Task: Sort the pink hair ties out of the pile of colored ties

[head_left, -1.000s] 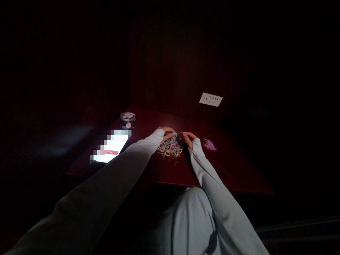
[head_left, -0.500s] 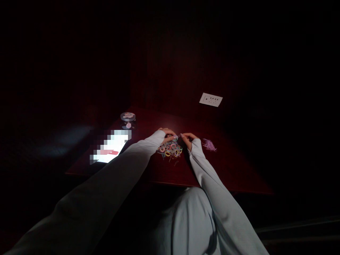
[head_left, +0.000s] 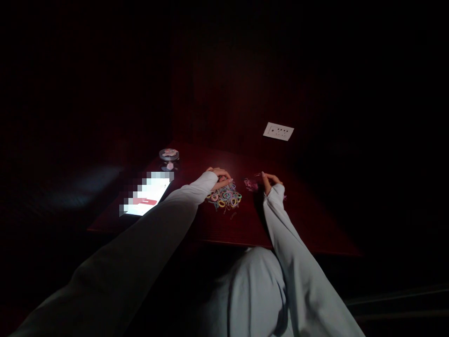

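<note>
On the dark red table lies a pile of colourful hair ties (head_left: 224,195), several of them yellow, pink, green or grey. My left hand (head_left: 220,177) rests over the pile's far edge, thumb and fingers curled nearly together; what they hold, if anything, is hidden. To the right, my right hand (head_left: 271,180) is raised in a pinch, with a tiny pinkish thing at its fingertips, too small to name. Beside it lies a small dark pink heap (head_left: 251,184) of thin bands. A light purple heap (head_left: 285,198) is mostly hidden behind my right hand.
A lit phone-like screen (head_left: 149,192), partly blurred out, lies on the table's (head_left: 224,232) left side. Behind it stands a clear lidded jar (head_left: 169,160). A white socket plate (head_left: 278,131) is on the wall. The surroundings are very dark.
My right hand has moved right, away from my left hand, uncovering the dark pink heap and covering most of the purple one. My left hand stays over the hair ties.
</note>
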The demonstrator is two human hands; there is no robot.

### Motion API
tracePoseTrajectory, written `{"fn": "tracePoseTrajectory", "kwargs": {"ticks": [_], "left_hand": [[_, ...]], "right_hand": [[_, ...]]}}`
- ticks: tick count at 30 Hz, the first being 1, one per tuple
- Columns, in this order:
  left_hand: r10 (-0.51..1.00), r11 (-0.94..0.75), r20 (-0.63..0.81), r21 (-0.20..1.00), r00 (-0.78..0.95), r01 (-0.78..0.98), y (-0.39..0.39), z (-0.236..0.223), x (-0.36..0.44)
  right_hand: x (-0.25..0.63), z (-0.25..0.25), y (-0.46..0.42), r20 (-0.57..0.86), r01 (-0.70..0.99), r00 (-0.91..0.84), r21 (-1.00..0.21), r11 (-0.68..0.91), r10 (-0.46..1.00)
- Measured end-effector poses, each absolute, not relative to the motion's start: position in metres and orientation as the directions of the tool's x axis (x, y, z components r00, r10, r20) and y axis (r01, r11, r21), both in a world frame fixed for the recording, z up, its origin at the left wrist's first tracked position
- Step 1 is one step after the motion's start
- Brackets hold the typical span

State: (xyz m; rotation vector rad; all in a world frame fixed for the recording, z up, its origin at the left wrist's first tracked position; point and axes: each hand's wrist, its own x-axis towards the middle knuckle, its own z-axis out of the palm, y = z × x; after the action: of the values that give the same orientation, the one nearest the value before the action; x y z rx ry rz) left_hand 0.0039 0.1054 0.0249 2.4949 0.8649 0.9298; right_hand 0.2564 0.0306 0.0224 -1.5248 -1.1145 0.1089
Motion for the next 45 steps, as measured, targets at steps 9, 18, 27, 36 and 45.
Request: {"fn": "tracePoseTrajectory", "kwargs": {"ticks": [9, 18, 27, 36, 45], "left_hand": [[0.646, -0.754, 0.449, 0.504, 0.617, 0.422, 0.105, 0.028, 0.004], [0.715, -0.697, 0.474, 0.543, 0.514, 0.469, 0.109, 0.027, 0.004], [0.803, -0.587, 0.495, 0.564, 0.33, 0.581, 0.122, 0.018, 0.006], [0.731, -0.681, 0.447, 0.433, 0.515, 0.591, 0.114, 0.015, 0.003], [0.708, -0.705, 0.417, 0.467, 0.57, 0.534, 0.108, 0.013, 0.004]], "right_hand": [[0.317, 0.034, -0.012, 0.365, 0.554, 0.825, -0.673, -0.49, 0.432], [0.323, 0.026, -0.012, 0.369, 0.615, 0.777, -0.615, -0.494, 0.51], [0.278, 0.026, 0.004, 0.601, 0.855, 0.5, -0.458, -0.244, 0.623], [0.192, 0.016, 0.035, 0.524, 0.951, 0.142, -0.307, 0.03, 0.84], [0.201, 0.015, 0.03, 0.474, 0.963, 0.106, -0.267, 0.028, 0.874]]}}
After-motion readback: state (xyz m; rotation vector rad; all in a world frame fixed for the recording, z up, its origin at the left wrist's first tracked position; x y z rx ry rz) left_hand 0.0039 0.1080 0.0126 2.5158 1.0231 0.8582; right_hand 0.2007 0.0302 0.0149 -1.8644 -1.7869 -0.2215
